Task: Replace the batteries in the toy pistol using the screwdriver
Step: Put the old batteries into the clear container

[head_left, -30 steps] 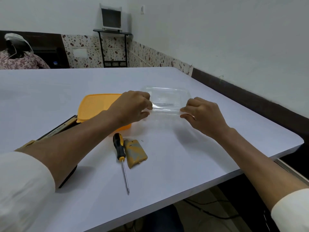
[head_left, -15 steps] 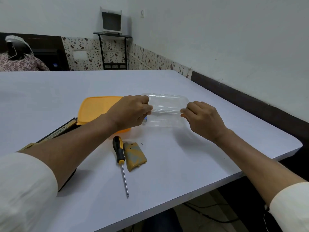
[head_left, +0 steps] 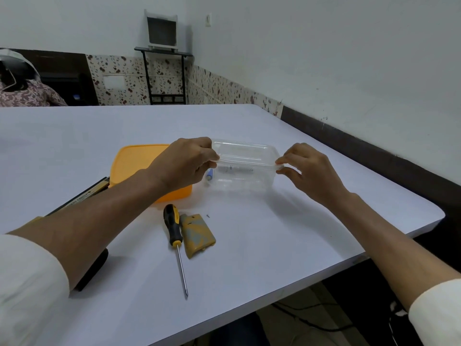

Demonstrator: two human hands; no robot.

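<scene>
A clear plastic box [head_left: 245,168] with a lid stands on the white table [head_left: 274,245]. My left hand [head_left: 185,162] grips its left edge and my right hand [head_left: 305,168] pinches its right rim. A blue-ended battery [head_left: 209,175] shows at the box's left end. A black and yellow screwdriver [head_left: 174,236] lies nearer me, tip toward the front edge. Beside it lies a yellow battery cover [head_left: 198,234], with a tiny screw [head_left: 207,216] just beyond. The toy pistol's black body [head_left: 92,268] is mostly hidden under my left forearm.
An orange lid or container [head_left: 132,163] lies left of the clear box, partly under my left wrist. The table's right edge and corner are close to my right arm. A person sits at the far left; a small stand with a monitor is against the back wall.
Both hands have lifted the clear box's near side slightly and shifted their grip along its rim; the battery at its left end has come into view. The other things on the table have not moved.
</scene>
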